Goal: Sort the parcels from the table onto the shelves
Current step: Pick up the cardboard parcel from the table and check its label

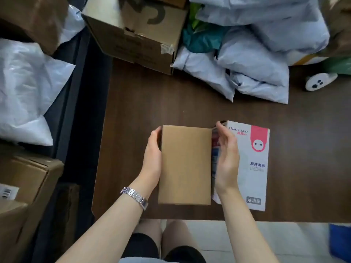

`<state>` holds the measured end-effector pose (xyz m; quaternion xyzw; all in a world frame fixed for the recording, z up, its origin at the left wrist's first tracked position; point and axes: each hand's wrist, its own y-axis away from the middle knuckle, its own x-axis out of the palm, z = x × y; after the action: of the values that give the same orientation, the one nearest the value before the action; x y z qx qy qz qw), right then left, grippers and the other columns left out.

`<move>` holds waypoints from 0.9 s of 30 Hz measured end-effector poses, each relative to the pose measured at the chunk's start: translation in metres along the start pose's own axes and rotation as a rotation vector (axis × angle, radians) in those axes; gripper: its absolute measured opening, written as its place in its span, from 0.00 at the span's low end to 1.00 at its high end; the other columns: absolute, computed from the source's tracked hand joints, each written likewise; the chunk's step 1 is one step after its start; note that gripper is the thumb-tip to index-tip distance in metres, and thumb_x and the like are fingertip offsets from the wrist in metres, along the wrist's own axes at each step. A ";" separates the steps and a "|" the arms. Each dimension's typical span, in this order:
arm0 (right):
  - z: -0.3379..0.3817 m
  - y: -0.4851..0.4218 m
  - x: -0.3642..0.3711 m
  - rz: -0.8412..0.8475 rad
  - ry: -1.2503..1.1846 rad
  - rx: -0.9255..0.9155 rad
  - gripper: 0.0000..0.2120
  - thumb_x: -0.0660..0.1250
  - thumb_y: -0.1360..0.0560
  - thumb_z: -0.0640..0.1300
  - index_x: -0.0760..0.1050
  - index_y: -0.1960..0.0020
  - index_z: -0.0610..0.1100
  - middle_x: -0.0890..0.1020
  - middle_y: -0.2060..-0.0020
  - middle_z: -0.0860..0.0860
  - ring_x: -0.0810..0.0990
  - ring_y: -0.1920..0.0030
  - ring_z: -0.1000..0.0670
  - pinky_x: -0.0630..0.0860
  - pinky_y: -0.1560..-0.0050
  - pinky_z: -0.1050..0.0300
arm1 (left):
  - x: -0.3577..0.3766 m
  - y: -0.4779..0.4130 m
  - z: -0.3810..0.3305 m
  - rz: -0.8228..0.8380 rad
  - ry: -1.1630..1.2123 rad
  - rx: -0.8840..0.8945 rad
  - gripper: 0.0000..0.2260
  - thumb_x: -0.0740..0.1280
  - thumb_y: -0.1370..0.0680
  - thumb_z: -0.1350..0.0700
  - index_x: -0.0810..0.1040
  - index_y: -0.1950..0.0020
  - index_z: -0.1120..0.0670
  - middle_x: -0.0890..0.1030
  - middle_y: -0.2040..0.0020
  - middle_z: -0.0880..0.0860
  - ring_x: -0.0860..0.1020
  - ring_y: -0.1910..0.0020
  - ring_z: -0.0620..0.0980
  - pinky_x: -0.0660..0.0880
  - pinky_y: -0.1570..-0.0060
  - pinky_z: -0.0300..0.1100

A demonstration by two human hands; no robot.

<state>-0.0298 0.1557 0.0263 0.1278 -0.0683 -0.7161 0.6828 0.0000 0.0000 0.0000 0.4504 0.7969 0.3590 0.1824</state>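
Observation:
A plain brown cardboard box (185, 165) lies on the dark wooden table (152, 103) near its front edge. My left hand (152, 155) presses flat against the box's left side; a metal watch is on that wrist. My right hand (227, 158) is against the box's right side, fingers straight, wedged between it and a white LED bulb box (254, 168) with a pink figure printed on it. The white box lies right beside the brown one. Both hands clasp the brown box between them.
Grey plastic mailer bags (252, 59) are heaped at the back right of the table. A large open cardboard carton (136, 35) stands at the back. White bags (24, 88) and brown cartons (24, 179) fill the left side. A white plug (317, 82) lies far right.

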 end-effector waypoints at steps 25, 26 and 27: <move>0.127 0.009 -0.004 0.423 -0.049 -0.069 0.32 0.67 0.19 0.42 0.61 0.22 0.64 0.72 0.25 0.62 0.75 0.29 0.60 0.76 0.31 0.54 | -0.013 0.093 -0.108 0.163 0.016 0.245 0.29 0.46 0.18 0.35 0.81 0.39 0.48 0.88 0.53 0.50 0.86 0.55 0.46 0.82 0.59 0.42; 0.128 0.012 -0.004 0.421 -0.052 -0.046 0.31 0.66 0.18 0.43 0.61 0.22 0.65 0.73 0.25 0.62 0.76 0.30 0.60 0.77 0.31 0.53 | -0.013 0.101 -0.113 0.174 0.012 0.260 0.27 0.48 0.17 0.36 0.79 0.35 0.48 0.87 0.51 0.50 0.86 0.53 0.47 0.82 0.58 0.41; 0.129 0.013 -0.005 0.414 -0.083 -0.017 0.30 0.66 0.18 0.44 0.61 0.22 0.66 0.74 0.27 0.62 0.78 0.31 0.59 0.78 0.32 0.52 | -0.014 0.105 -0.116 0.179 0.005 0.286 0.26 0.50 0.17 0.36 0.76 0.30 0.48 0.86 0.46 0.51 0.84 0.47 0.49 0.82 0.54 0.43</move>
<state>-0.0525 0.1505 0.1536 0.0755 -0.1152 -0.5656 0.8131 -0.0021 -0.0238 0.1556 0.5401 0.7969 0.2580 0.0819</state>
